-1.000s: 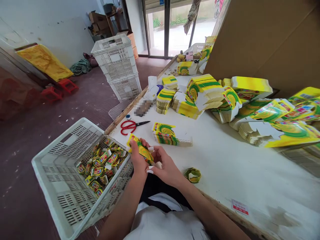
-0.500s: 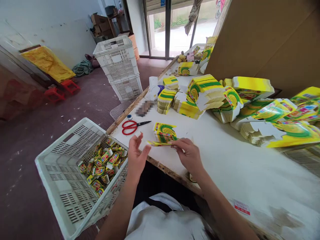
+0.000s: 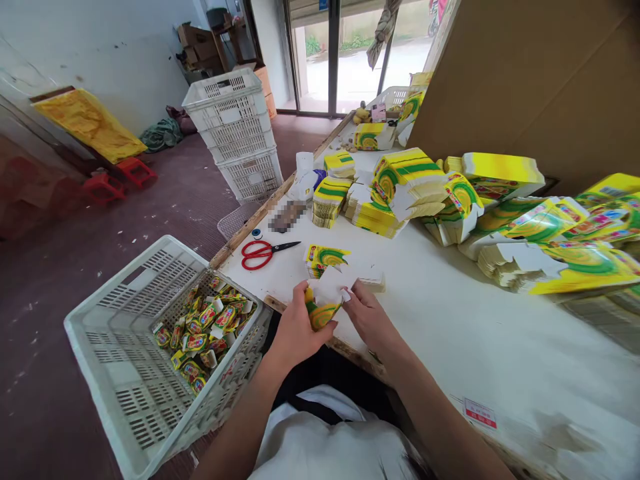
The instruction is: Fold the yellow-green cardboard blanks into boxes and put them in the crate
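one yellow-and-green carton (image 3: 323, 315), part-opened, white flaps up, held above the near edge of the white table (image 3: 450, 347); left hand (image 3: 303, 328) wrapped around its body, thumb on the near side; right hand (image 3: 371, 316), fingertips pinched together on a white flap; carton stack (image 3: 325, 257) just beyond; red-handled scissors (image 3: 260, 255) left of the stack; white plastic crate (image 3: 100, 363) at left, small filled-out cartons (image 3: 200, 341) inside.

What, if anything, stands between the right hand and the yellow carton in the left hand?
Nothing visible: the right hand touches the white flap of the yellow carton in the left hand.
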Demonstrator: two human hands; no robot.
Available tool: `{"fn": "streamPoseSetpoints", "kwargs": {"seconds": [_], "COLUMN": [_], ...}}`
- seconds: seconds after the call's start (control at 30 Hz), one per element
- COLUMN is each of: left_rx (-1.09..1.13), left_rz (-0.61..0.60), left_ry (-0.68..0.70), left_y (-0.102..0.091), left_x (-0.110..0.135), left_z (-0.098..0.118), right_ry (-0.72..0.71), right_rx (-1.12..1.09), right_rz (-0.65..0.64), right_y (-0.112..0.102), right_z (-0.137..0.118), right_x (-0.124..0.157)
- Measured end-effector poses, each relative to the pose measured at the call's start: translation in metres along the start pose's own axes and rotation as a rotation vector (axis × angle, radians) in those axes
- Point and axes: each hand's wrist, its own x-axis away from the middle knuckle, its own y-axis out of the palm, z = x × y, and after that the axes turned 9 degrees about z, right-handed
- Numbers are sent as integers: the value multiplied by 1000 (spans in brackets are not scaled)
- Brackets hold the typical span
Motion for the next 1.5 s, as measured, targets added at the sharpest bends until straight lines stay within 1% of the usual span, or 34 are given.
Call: {"fn": "streamPoseSetpoints", "kwargs": {"seconds": [0.03,0.1,0.17,0.2,0.27,0.33,0.4,0.5,0.57,0.67,0.77,0.83,0.93,0.97,1.0,1.03,1.1,1.17,1.23,1.33,1.4,1.5], "left_rx": [15,38,23,4,-31,-51,-65,-65,-39,54,98,43,-144,-201,-237,-251,-245,-242,-253,-278,-292,-302], "left_rz": [0,-7,-26,-28,-16,-20,-59,-134,-150,-114,-38,25,123,134,129,117,105,109,99,79,73,77], "left_ry": [6,58,132,158,185,193,205,236,211,122,108,113,114,116,121,129,146,146,131,128,144,162], "left_y": [2,7,9,10,10,7,5,3,3,8,15,18,15,12,9,6,0,-4,-7,-10,-11,-10], "left_x": [2,5,7,7,6,3,0,-1,-1,-1,-1,-1,0,-1,-1,-1,-2,-3,-4,-7,-9,-12], "left_z": [-2,-5,-9,-10,-11,-11,-8,-4,-3,-9,-17,-21,-20,-19,-17,-15,-12,-10,-10,-12,-13,-12], "right_ry": [89,205,253,253,205,120,44,-5,-41,-160,-293,-320,-301,-313,-335,-363,-417,-437,-454,-498,-517,-530], "right_rx": [-56,-101,-99,-92,-68,-17,46,113,172,294,326,305,305,317,338,367,454,560,639,670,655,654], "right_rz": [-34,-62,-63,-54,-17,-3,-42,-105,-122,-182,-210,-149,34,73,81,55,-64,-171,-237,-323,-354,-294], "right_y": [3,8,11,12,12,11,10,7,5,5,7,7,2,-1,-3,-5,-9,-13,-18,-29,-35,-38], "right_z": [1,0,-2,-2,-2,-1,-1,-1,-4,-7,-6,-1,7,8,8,8,5,2,0,-1,0,3], "right_x": [2,5,7,8,8,7,7,8,10,15,19,18,12,11,9,8,6,4,1,-6,-9,-8]}}
